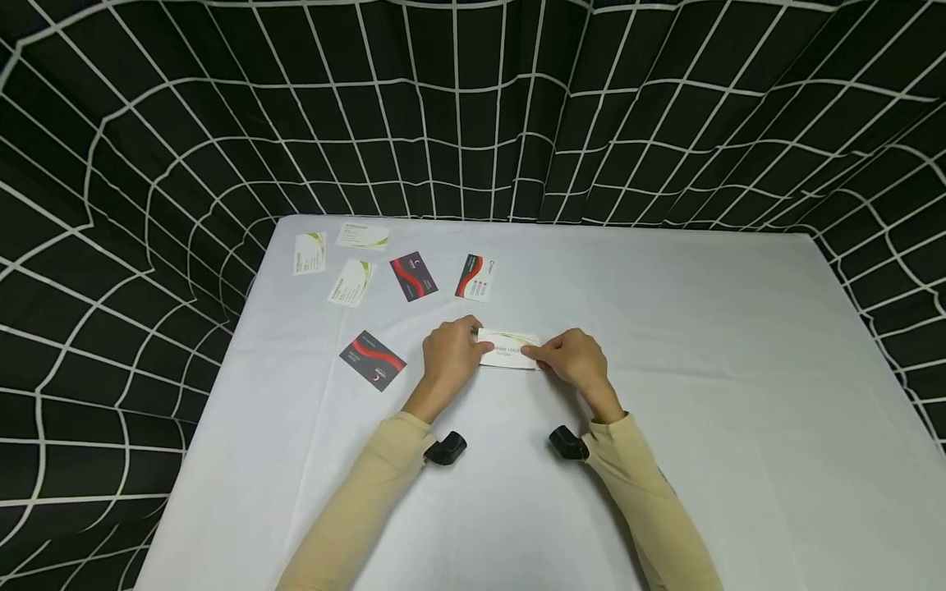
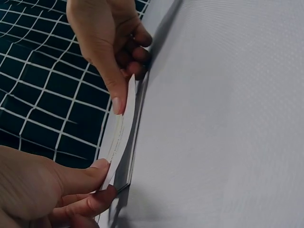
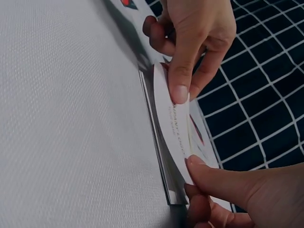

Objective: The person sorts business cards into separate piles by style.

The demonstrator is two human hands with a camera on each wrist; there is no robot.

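The left hand and right hand pinch opposite ends of a bowed white logo card between their fingers, above the white tabletop. Left of the logo card lies a dark red-striped card. Beyond it, leftward, are another dark card, a red-and-white card and three green-and-white cards.

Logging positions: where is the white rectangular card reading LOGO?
In the head view, the white card is near centre, its ends pinched by the left hand and right hand.
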